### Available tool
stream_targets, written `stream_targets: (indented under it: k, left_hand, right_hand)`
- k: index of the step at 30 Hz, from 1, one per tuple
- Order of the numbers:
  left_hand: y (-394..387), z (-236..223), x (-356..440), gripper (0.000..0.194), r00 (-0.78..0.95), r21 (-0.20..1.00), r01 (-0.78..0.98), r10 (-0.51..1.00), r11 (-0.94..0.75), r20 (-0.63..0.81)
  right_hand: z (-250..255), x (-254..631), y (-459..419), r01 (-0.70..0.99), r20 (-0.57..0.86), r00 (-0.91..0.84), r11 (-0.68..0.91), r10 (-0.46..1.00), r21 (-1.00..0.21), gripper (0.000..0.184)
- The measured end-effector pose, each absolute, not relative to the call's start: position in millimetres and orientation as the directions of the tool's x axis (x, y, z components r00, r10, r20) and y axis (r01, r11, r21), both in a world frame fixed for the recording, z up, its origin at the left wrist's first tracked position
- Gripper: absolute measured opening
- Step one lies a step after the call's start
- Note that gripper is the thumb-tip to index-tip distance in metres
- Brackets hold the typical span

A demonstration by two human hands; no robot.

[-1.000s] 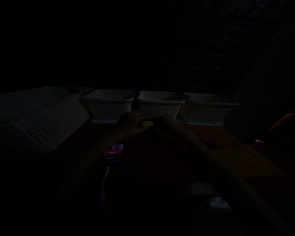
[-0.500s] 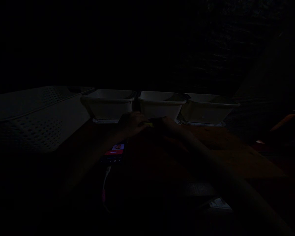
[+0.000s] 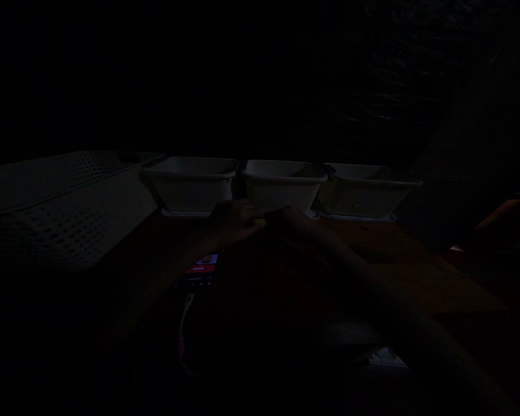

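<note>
Left hand (image 3: 231,222): seen from the back, its fingers curled and closed on a small yellow-green item (image 3: 260,221), of which only a sliver was shown between the two hands. Right hand (image 3: 292,221): held at the other side of that item, knuckles up; its fingers were lost in shadow, and whether anything was gripped by it could not be told.

Phone (image 3: 199,271): laid on the dark wooden surface (image 3: 420,277), near the left forearm and partly covered by it. Screen lit, with a small picture at the top and a red bar beneath; the pale lettering on the bar was too small to be read. Cable (image 3: 182,323): white plug end placed just below the phone, with a pink section farther down.

Left tub (image 3: 190,193), middle tub (image 3: 277,193), right tub (image 3: 359,199): pale, rimmed, set upright in a row beyond the hands. Pale flat edges were seen under the left and right tubs. Basket (image 3: 125,196): pale, perforated, placed left of the row. Pale flat piece (image 3: 387,357): partly hidden by the right forearm, its markings unreadable. Another person's arm (image 3: 498,214): dimly lit at the far right, well apart from the tubs.
</note>
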State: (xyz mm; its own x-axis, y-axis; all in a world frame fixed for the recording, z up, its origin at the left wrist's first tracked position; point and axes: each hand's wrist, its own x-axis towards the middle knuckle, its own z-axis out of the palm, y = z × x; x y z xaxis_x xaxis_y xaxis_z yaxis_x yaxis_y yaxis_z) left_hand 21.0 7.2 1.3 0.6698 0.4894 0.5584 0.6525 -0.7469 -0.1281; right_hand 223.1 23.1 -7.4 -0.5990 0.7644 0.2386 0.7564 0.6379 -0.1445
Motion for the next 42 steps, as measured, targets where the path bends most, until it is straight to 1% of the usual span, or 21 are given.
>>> stream_targets:
  k: [9, 14, 19, 22, 25, 27, 29, 32, 35, 39, 42]
  left_hand:
    - [8.4, 0.2, 19.9, 0.03, 0.641, -0.113, 0.69, 0.531, -0.715, 0.554]
    - [8.4, 1.4, 19.1, 0.036, 0.609, -0.085, 0.714, 0.556, -0.695, 0.566]
    - [11.7, 3.0, 16.4, 0.043, 0.541, -0.036, 0.764, 0.609, -0.645, 0.58]
    - [15.3, 3.7, 13.9, 0.045, 0.529, -0.015, 0.775, 0.637, -0.631, 0.56]
    - [17.5, 4.2, 12.2, 0.038, 0.525, -0.03, 0.791, 0.652, -0.612, 0.546]
    - [17.9, 4.3, 11.5, 0.032, 0.523, -0.06, 0.806, 0.66, -0.589, 0.539]
    - [17.9, 3.9, 11.2, 0.031, 0.521, -0.079, 0.814, 0.663, -0.576, 0.537]
    - [17.6, 2.5, 11.8, 0.03, 0.525, -0.078, 0.812, 0.665, -0.579, 0.531]
    - [17.1, 0.9, 13.2, 0.027, 0.549, -0.083, 0.792, 0.648, -0.604, 0.527]
    - [15.1, 1.1, 14.6, 0.021, 0.574, -0.105, 0.779, 0.635, -0.618, 0.517]
    - [11.9, 3.4, 15.7, 0.021, 0.556, -0.076, 0.784, 0.642, -0.616, 0.528]
  right_hand:
    - [-7.7, 224.1, 24.1, 0.724, 0.272, -0.623, 0.672, 0.733, -0.153, 0.026]
    - [-3.3, 223.6, 21.8, 0.732, 0.25, -0.624, 0.666, 0.741, -0.148, 0.03]
    - [-4.3, 222.7, 23.9, 0.79, 0.336, -0.518, 0.591, 0.787, -0.165, 0.031]
    - [-6.3, 222.6, 26.7, 0.778, 0.38, -0.5, 0.597, 0.778, -0.198, 0.032]
    - [-7.8, 222.9, 28.2, 0.748, 0.39, -0.53, 0.632, 0.753, -0.204, 0.033]
    - [-8.1, 223.4, 27.8, 0.742, 0.388, -0.546, 0.644, 0.742, -0.186, 0.034]
    - [-7.3, 224.0, 26.0, 0.75, 0.383, -0.551, 0.641, 0.741, -0.16, 0.035]
    - [-3.4, 223.6, 20.4, 0.776, 0.365, -0.546, 0.619, 0.754, -0.12, 0.035]
    - [1.4, 221.3, 13.6, 0.787, 0.353, -0.545, 0.61, 0.76, -0.098, 0.039]
    - [5.3, 218.0, 6.9, 0.753, 0.419, -0.555, 0.648, 0.719, -0.115, 0.038]
    - [7.8, 216.1, 2.8, 0.742, 0.487, -0.523, 0.655, 0.7, -0.146, 0.034]
